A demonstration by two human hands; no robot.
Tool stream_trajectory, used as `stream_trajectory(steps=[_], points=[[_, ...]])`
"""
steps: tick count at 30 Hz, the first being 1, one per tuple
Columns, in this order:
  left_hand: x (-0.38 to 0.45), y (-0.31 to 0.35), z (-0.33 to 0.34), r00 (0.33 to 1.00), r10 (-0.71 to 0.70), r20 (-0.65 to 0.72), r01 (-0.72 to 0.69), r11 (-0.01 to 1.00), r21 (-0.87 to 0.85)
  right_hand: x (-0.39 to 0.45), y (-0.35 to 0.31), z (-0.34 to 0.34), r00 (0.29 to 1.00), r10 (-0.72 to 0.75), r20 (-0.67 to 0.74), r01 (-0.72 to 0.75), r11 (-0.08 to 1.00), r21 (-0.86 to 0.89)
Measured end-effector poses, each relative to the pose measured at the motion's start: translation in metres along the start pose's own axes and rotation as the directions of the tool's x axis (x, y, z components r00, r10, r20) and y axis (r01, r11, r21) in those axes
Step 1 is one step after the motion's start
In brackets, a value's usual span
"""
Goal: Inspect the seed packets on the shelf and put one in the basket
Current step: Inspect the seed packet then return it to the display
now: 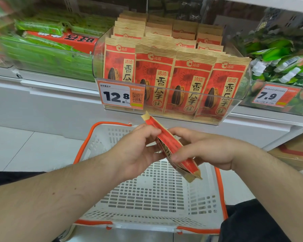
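While the white shelf (59,100) is carrying a clear bin (241,102) of upright red seed packets (184,84), a white orange-rimmed basket (147,198) is sitting below. Left hand (136,149) and right hand (206,151) are both pinching one seed packet (171,147) edge-on, tilted, above the basket. Price tag (115,95) is reading 12.8.
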State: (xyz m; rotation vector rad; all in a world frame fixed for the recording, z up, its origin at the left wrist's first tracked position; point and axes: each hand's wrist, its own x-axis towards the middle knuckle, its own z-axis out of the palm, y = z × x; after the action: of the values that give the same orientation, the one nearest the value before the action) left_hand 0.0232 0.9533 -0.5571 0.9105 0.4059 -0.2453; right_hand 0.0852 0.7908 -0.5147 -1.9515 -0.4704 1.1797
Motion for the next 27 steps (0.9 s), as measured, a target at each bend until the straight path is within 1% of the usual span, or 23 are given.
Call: stream_trajectory(steps=[1, 3, 6, 8, 10, 13, 17, 21, 27], points=[[-0.001, 0.001, 0.0, 1.0, -0.024, -0.012, 0.024, 0.999, -0.027, 0.0, 0.0, 0.0, 1.0, 0.017, -0.001, -0.017, 1.0, 0.004], [-0.003, 0.001, 0.002, 0.998, -0.06, -0.016, 0.06, 0.998, -0.022, 0.002, 0.0, 0.002, 0.999, 0.034, -0.018, -0.034, 0.999, 0.031], [-0.006, 0.0, 0.005, 0.993, -0.12, 0.008, 0.119, 0.989, 0.085, 0.004, -0.002, 0.006, 0.998, 0.024, -0.061, -0.023, 1.0, 0.017], [-0.006, -0.001, 0.006, 0.984, -0.179, -0.003, 0.179, 0.978, 0.108, 0.002, -0.003, 0.008, 0.998, 0.009, -0.063, -0.01, 1.0, -0.008], [-0.006, -0.001, 0.004, 0.971, -0.236, -0.021, 0.237, 0.97, 0.06, -0.002, -0.006, 0.009, 0.999, -0.013, -0.032, 0.012, 1.0, -0.014], [-0.006, 0.001, 0.0, 0.95, -0.309, -0.044, 0.309, 0.951, -0.025, -0.006, -0.01, 0.006, 0.998, -0.053, 0.015, 0.053, 0.998, 0.034], [-0.003, 0.0, 0.0, 0.94, -0.336, -0.06, 0.333, 0.941, -0.057, -0.005, -0.006, 0.0, 0.997, -0.059, 0.045, 0.053, 0.992, 0.113], [0.0, -0.002, -0.003, 0.937, -0.343, -0.065, 0.338, 0.938, -0.079, -0.003, 0.0, -0.004, 0.996, -0.061, 0.061, 0.052, 0.99, 0.132], [0.002, -0.005, -0.006, 0.929, -0.364, -0.071, 0.355, 0.927, -0.119, -0.006, 0.002, -0.012, 0.989, -0.111, 0.098, 0.097, 0.986, 0.137]])
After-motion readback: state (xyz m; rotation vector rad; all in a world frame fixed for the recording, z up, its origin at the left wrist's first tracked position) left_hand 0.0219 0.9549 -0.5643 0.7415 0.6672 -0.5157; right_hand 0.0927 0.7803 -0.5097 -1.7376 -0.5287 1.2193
